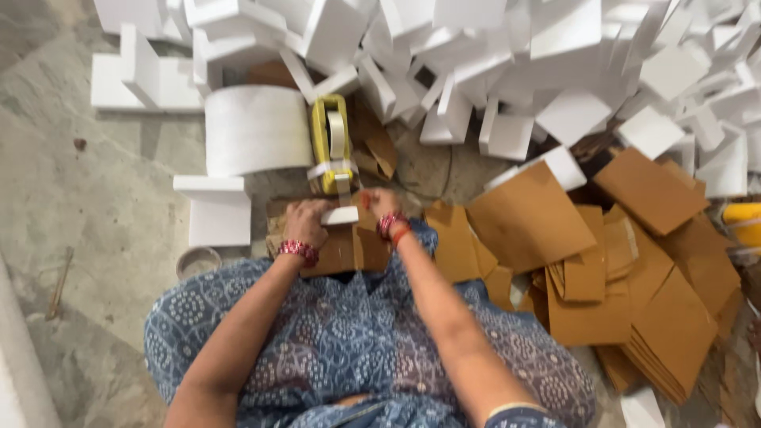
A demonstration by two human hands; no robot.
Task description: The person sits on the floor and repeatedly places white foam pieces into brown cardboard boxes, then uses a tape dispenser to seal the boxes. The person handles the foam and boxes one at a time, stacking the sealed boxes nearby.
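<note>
A small white foam block (pixel 342 215) lies across a brown cardboard piece (pixel 341 247) at the person's lap edge, held from both ends. The left hand (pixel 305 224) is curled, fingers pressed down on the block's left end and the cardboard beneath. The right hand (pixel 382 208) grips the right end; whether its fingers pinch the block or the tape cannot be told, as they are blurred. Directly beyond the block stands a yellow tape dispenser (pixel 330 143) with a pale tape roll, a strip running down to the block. Left of it sits a large white foam roll (pixel 258 129). A heap of white foam pieces (pixel 507 63) covers the floor (pixel 71 174) beyond. Flat brown cardboard sheets (pixel 626 277) are stacked loosely to the right. A small round container (pixel 197 261), contents unclear, sits near the left knee.
</note>
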